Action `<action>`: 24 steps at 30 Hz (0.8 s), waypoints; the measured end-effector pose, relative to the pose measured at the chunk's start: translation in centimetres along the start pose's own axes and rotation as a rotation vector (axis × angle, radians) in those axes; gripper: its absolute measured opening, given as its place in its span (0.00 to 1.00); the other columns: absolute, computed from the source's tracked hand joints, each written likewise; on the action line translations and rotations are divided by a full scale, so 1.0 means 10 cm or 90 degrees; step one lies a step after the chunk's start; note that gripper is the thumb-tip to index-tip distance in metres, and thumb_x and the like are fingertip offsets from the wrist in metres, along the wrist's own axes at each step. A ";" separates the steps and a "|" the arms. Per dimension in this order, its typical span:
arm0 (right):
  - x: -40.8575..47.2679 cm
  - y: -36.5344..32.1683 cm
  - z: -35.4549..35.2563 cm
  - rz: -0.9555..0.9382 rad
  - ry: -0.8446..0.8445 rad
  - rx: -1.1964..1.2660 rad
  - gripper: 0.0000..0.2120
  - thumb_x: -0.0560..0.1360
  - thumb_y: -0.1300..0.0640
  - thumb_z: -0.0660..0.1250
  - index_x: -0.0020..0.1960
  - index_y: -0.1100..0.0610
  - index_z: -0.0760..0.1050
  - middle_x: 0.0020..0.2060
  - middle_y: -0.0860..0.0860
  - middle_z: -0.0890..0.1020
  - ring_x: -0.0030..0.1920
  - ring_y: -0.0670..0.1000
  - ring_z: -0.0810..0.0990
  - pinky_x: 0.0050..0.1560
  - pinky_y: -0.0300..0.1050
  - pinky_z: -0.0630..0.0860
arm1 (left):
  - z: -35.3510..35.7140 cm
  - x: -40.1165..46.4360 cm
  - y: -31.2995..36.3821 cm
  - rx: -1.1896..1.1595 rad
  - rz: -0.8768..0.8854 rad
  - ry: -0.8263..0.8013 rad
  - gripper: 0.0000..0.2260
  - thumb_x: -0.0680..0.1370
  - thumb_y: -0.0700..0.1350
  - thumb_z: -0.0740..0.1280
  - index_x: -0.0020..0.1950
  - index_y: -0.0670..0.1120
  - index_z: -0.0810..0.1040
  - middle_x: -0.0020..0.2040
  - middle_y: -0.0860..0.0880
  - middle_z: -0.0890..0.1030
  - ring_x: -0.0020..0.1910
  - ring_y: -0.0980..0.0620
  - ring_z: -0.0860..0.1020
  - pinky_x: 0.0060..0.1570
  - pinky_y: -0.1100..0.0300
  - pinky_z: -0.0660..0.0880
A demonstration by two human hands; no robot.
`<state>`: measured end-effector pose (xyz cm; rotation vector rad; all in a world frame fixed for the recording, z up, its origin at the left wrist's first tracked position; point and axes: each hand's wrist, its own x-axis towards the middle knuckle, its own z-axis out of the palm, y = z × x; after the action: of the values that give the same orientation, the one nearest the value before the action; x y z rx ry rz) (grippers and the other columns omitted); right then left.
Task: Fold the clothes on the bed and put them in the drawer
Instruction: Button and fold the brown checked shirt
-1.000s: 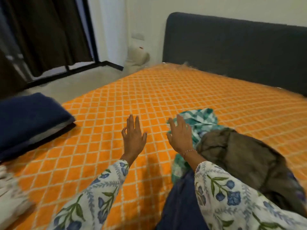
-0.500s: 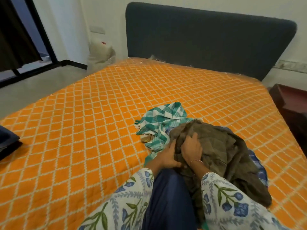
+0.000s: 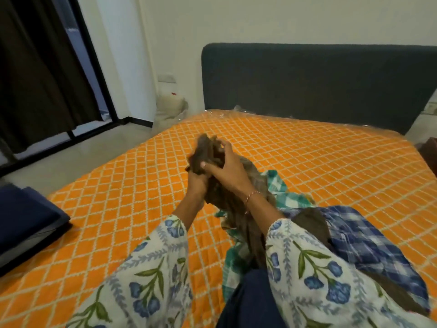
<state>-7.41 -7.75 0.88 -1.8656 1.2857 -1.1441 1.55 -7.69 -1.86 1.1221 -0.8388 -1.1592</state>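
Observation:
A crumpled olive-brown garment (image 3: 208,152) is lifted above the orange quilted bed (image 3: 319,166). My left hand (image 3: 197,183) grips it from below. My right hand (image 3: 224,166) holds its bunched top, fingers curled round the cloth. The rest of the garment trails down under my right forearm. A green-and-white checked cloth (image 3: 283,192) lies on the bed beneath it. A blue checked cloth (image 3: 361,235) lies to the right, partly under my right sleeve.
A dark grey headboard (image 3: 319,81) stands at the far end of the bed. Folded navy bedding (image 3: 26,221) sits at the bed's left edge. Beyond lie pale floor (image 3: 71,157), a dark curtain and a pale bag (image 3: 170,110) by the wall.
Both hands went from open above the bed to grasping the olive-brown garment on the pile, then lifted it up and forward. The camera tilted upward.

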 end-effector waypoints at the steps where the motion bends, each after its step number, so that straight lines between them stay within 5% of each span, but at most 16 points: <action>1: 0.02 0.03 0.01 -0.021 -0.019 -0.099 0.42 0.71 0.45 0.72 0.76 0.50 0.53 0.72 0.53 0.64 0.71 0.54 0.62 0.69 0.54 0.62 | -0.10 0.08 0.09 0.032 0.025 0.012 0.13 0.79 0.33 0.57 0.61 0.40 0.74 0.48 0.45 0.79 0.42 0.52 0.79 0.40 0.59 0.79; 3: 0.03 0.16 0.05 0.004 -0.072 -0.224 0.52 0.66 0.39 0.73 0.78 0.46 0.43 0.77 0.50 0.50 0.77 0.54 0.47 0.73 0.61 0.51 | -0.32 0.17 0.34 0.027 0.030 0.049 0.18 0.77 0.29 0.57 0.65 0.37 0.71 0.50 0.41 0.79 0.39 0.50 0.79 0.35 0.60 0.79; 5: 0.02 0.22 0.09 0.048 -0.118 -0.159 0.55 0.64 0.39 0.75 0.78 0.46 0.43 0.77 0.50 0.51 0.76 0.53 0.49 0.73 0.63 0.53 | -0.48 0.24 0.52 0.018 0.009 0.061 0.18 0.78 0.30 0.57 0.68 0.37 0.69 0.54 0.38 0.78 0.39 0.49 0.78 0.34 0.59 0.78; 8: 0.13 0.11 0.26 0.087 -0.095 0.099 0.31 0.70 0.59 0.74 0.71 0.56 0.67 0.63 0.54 0.76 0.64 0.54 0.74 0.64 0.53 0.71 | -0.65 0.24 0.76 0.063 0.027 0.016 0.17 0.77 0.31 0.59 0.66 0.36 0.71 0.55 0.39 0.79 0.40 0.48 0.79 0.34 0.60 0.79; 11: 0.34 -0.08 0.46 0.149 -0.010 0.216 0.14 0.72 0.70 0.64 0.55 0.60 0.79 0.48 0.58 0.82 0.52 0.57 0.80 0.55 0.56 0.77 | -0.85 0.17 1.03 0.088 0.029 -0.059 0.14 0.76 0.33 0.65 0.61 0.42 0.71 0.50 0.43 0.81 0.47 0.45 0.81 0.39 0.60 0.80; 16: 0.67 -0.65 0.68 0.241 0.037 0.349 0.08 0.74 0.72 0.58 0.43 0.66 0.75 0.37 0.54 0.75 0.33 0.50 0.71 0.27 0.35 0.69 | -1.54 -0.03 1.28 0.200 0.008 -0.002 0.21 0.77 0.53 0.66 0.68 0.52 0.68 0.62 0.46 0.76 0.51 0.51 0.75 0.45 0.57 0.71; 18: 0.74 -0.92 0.81 0.260 0.017 0.371 0.13 0.75 0.70 0.58 0.33 0.62 0.70 0.33 0.54 0.72 0.31 0.48 0.68 0.25 0.35 0.66 | -1.79 -0.15 1.29 0.239 0.010 0.042 0.19 0.77 0.52 0.66 0.67 0.52 0.68 0.59 0.46 0.76 0.51 0.50 0.75 0.43 0.59 0.70; 22: 0.69 -1.29 1.09 0.266 0.024 0.470 0.16 0.77 0.69 0.56 0.33 0.55 0.64 0.32 0.56 0.67 0.30 0.49 0.64 0.19 0.32 0.62 | -2.06 -0.34 1.32 0.231 0.065 0.047 0.22 0.78 0.48 0.65 0.70 0.44 0.65 0.66 0.42 0.73 0.51 0.52 0.76 0.43 0.66 0.74; 24: 0.63 -1.33 1.25 0.243 0.011 0.519 0.17 0.79 0.63 0.56 0.31 0.57 0.62 0.26 0.56 0.69 0.29 0.50 0.69 0.23 0.32 0.68 | -2.05 -0.43 1.41 0.206 0.069 0.001 0.35 0.75 0.60 0.63 0.73 0.39 0.61 0.72 0.45 0.67 0.60 0.51 0.73 0.50 0.70 0.72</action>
<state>10.35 -8.89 8.25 -0.9704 0.9142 -1.2180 23.51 1.55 6.52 1.3208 -1.0998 -0.9540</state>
